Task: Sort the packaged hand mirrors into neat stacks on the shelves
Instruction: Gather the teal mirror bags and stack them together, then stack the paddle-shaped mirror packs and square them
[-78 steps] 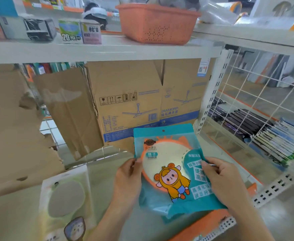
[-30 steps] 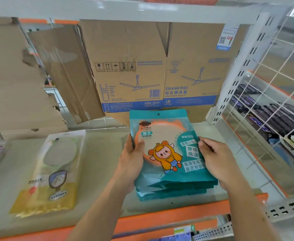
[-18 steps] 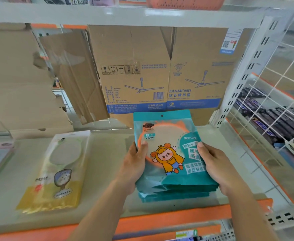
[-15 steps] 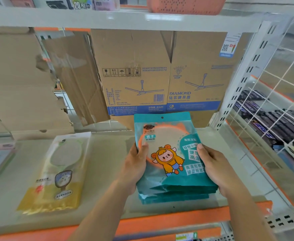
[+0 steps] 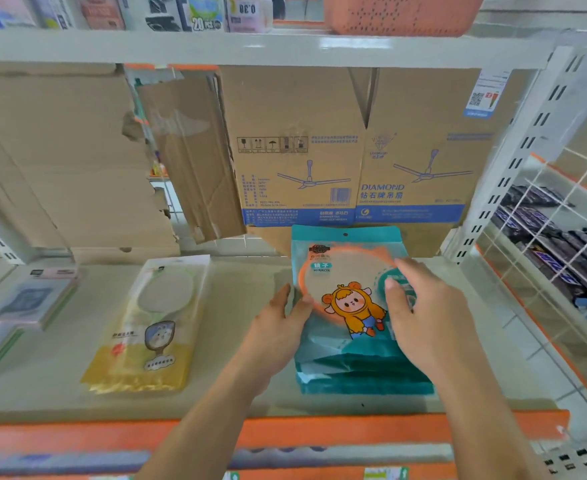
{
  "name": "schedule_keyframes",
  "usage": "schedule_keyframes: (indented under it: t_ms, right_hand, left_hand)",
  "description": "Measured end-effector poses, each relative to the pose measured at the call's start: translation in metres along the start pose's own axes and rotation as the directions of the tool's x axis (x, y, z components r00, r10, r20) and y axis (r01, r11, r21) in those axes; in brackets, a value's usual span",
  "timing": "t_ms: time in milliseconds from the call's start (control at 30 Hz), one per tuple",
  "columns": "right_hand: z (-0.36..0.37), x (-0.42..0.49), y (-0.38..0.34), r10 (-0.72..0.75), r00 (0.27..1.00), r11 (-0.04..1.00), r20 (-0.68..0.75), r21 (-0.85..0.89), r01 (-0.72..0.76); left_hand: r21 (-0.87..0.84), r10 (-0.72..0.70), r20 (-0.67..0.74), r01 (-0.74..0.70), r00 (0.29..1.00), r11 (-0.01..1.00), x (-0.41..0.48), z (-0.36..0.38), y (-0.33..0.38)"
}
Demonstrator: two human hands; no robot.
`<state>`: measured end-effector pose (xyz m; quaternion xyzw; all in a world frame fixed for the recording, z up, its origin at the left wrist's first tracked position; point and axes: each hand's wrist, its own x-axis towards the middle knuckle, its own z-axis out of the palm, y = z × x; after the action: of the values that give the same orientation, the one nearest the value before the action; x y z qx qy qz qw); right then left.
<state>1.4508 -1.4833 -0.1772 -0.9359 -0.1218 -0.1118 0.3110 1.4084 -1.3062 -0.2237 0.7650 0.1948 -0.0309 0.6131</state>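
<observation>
Teal mirror packets [image 5: 354, 370] are lying stacked on the shelf [image 5: 240, 382], toward its right, before the fan carton [image 5: 320, 140]. I am seeing the left hand [image 5: 278, 330] resting loose, straight fingers against the stack's left edge, while the right hand [image 5: 423, 320] is holding spread fingers over the top packet [image 5: 347, 271].

Mirror stack [image 5: 354, 368] lies on the shelf [image 5: 243, 393], right of a single pack [image 5: 146, 323], seemingly touching boxes [image 5: 354, 133] behind

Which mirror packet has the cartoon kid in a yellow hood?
The teal packet on top of the stack at the right. The yellow-bottomed packet left of it has no such kid.
</observation>
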Motion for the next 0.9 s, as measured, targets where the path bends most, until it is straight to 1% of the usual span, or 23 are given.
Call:
schedule_keyframes:
  t_ms: [67, 133, 200, 300, 367, 500, 600, 700, 800, 900]
  right_hand:
    - [0.006, -0.004, -0.012, -0.046, 0.999, 0.998, 0.004, 0.035, 0.046]
    - [0.012, -0.007, -0.023, -0.088, 0.996, 0.994, -0.005, 0.068, 0.088]
    - [0.018, -0.011, -0.034, -0.120, 0.993, 0.988, 0.002, 0.101, 0.119]
    - [0.029, -0.017, -0.053, -0.196, 0.980, 0.973, 0.037, 0.129, 0.190]
    - [0.039, -0.019, -0.067, -0.229, 0.971, 0.967, 0.065, 0.128, 0.219]
    - [0.065, -0.025, -0.098, -0.297, 0.950, 0.950, 0.100, 0.127, 0.284]
    - [0.089, -0.034, -0.123, -0.332, 0.934, 0.939, 0.135, 0.137, 0.314]
    - [0.115, -0.045, -0.149, -0.337, 0.916, 0.938, 0.217, 0.156, 0.309]
    - [0.141, -0.056, -0.175, -0.339, 0.894, 0.940, 0.292, 0.152, 0.306]
    - [0.160, -0.065, -0.199, -0.340, 0.884, 0.938, 0.322, 0.184, 0.294]
  left_hand:
    - [0.206, 0.061, -0.093, -0.041, 0.994, 0.978, -0.008, -0.013, -0.004]
    - [0.399, 0.170, -0.172, -0.089, 0.970, 0.913, -0.018, -0.031, -0.009]
    - [0.516, 0.244, -0.236, -0.092, 0.941, 0.852, -0.029, -0.051, -0.013]
    - [0.620, 0.306, -0.311, -0.052, 0.900, 0.783, -0.037, -0.078, -0.019]
    - [0.651, 0.318, -0.347, -0.017, 0.882, 0.759, -0.042, -0.094, -0.022]
    - [0.648, 0.313, -0.413, 0.035, 0.856, 0.761, -0.055, -0.126, -0.038]
    - [0.660, 0.297, -0.429, 0.072, 0.853, 0.748, -0.064, -0.156, -0.056]
    - [0.649, 0.227, -0.452, 0.143, 0.862, 0.747, -0.071, -0.192, -0.071]
    - [0.646, 0.177, -0.495, 0.225, 0.851, 0.729, -0.077, -0.232, -0.091]
    - [0.619, 0.113, -0.550, 0.313, 0.827, 0.721, -0.083, -0.271, -0.112]
